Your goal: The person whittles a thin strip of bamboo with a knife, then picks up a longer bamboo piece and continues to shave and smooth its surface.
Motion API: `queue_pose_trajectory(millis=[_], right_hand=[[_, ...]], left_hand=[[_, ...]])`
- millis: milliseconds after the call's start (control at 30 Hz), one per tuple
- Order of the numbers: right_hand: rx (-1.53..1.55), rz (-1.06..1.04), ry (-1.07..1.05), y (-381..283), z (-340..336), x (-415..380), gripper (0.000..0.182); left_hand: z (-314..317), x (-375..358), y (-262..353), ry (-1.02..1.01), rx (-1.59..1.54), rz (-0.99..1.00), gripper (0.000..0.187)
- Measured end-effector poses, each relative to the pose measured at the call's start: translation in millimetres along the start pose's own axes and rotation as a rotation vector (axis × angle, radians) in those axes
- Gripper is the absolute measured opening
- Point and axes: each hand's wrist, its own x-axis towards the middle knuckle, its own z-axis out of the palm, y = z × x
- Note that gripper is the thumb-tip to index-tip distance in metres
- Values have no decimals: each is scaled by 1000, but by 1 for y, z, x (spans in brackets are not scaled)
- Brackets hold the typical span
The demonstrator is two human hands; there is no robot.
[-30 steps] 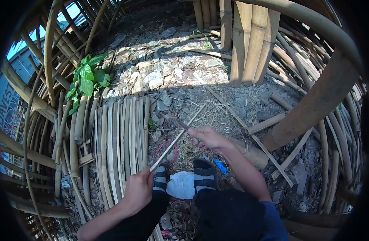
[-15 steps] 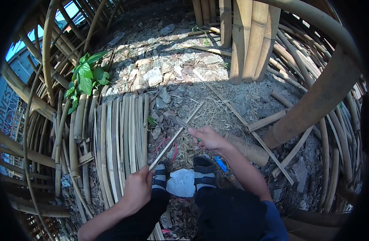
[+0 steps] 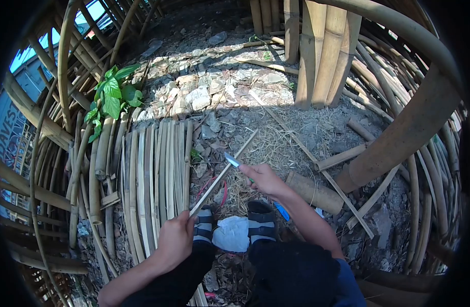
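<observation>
My left hand [image 3: 175, 236] is closed round the near end of a thin bamboo strip [image 3: 222, 174], which slants away up to the right. A knife [image 3: 232, 159] sits in my right hand [image 3: 265, 180], fingers wrapped round its handle, a bit of green showing at the grip. Its bright blade points up-left and overlaps the strip around its middle. Pale shavings [image 3: 240, 192] lie on the ground beneath the strip. Between my sandalled feet is a whitish flat piece [image 3: 231, 234].
Split bamboo strips [image 3: 161, 169] lie side by side at left. A bamboo section [image 3: 316, 193] and a blue object [image 3: 282, 211] rest right of my feet. Thick bamboo poles [image 3: 329, 56] stand ahead, and a leaning pole [image 3: 393, 128] rises at right. A leafy plant [image 3: 112, 92] grows upper left.
The knife blade has turned and now catches the light, with its tip slightly lower. My left hand keeps its hold on the bamboo strip, nearly unmoved.
</observation>
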Motion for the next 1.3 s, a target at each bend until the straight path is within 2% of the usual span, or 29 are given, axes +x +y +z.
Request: queue_pose_trajectory(millis=[33, 67, 133, 167, 267, 400, 467, 533, 567, 600, 667, 700, 733, 800, 867, 933, 1000, 1067, 1133, 1167, 1200, 1267, 1300], right_hand=[[-32, 68, -74, -3, -23, 9, 48], [-32, 77, -78, 5, -17, 8, 48], [-49, -31, -67, 4, 0, 4, 47], [-37, -42, -131, 0, 7, -3, 48], [-16, 36, -67, 8, -24, 20, 48], [20, 50, -121, 4, -1, 6, 49], [37, 71, -120, 2, -16, 14, 50], [-67, 143, -41, 1, -38, 28, 50], [-2, 42, 22, 18, -28, 33, 50], [-1, 38, 27, 19, -18, 25, 50], [-9, -50, -93, 15, -5, 14, 51], [-32, 40, 17, 11, -20, 22, 51], [-28, 51, 12, 16, -39, 28, 51], [9, 132, 186, 21, -74, 46, 49], [4, 115, 137, 14, -49, 29, 49], [-14, 13, 1, 19, -28, 20, 51], [-45, 96, 68, 39, -65, 40, 50], [268, 241, 419, 44, -109, 52, 48], [332, 200, 394, 36, -111, 38, 48], [392, 187, 375, 40, -106, 26, 47], [385, 170, 368, 45, -100, 21, 47], [493, 84, 377, 48, -83, 14, 46], [483, 70, 370, 44, -73, 9, 46]], left_hand=[[1, -3, -1, 3, -13, -6, 20], [2, -6, -1, -2, -16, -13, 20], [1, -1, 1, -10, 6, -43, 19], [0, 0, 1, -12, 9, -34, 19], [2, -6, -3, -20, 17, -46, 20], [3, -3, -4, -25, 11, -26, 20], [3, -3, -4, -26, 13, -49, 20], [6, -3, -3, -19, 25, -39, 21], [5, -2, -2, -13, 24, -32, 21], [5, -3, -2, -19, 39, -29, 21], [3, 1, -2, -18, 60, -21, 21], [4, -1, -3, -22, 50, -22, 21], [5, -6, -3, -31, 37, -29, 21], [5, -8, -5, -34, 49, -22, 21], [4, -1, -3, -35, 61, -3, 21], [5, -2, 0, -21, 53, 21, 21], [8, -6, -6, -19, 48, 9, 21], [4, -4, -7, 15, 49, 17, 21], [-1, -1, -9, -37, 60, 10, 22], [0, 0, -12, -136, -63, -63, 24], [3, 2, -18, -116, -65, -58, 24], [13, 2, -33, -372, -229, -129, 27], [17, 4, -41, -412, -240, -131, 31]])
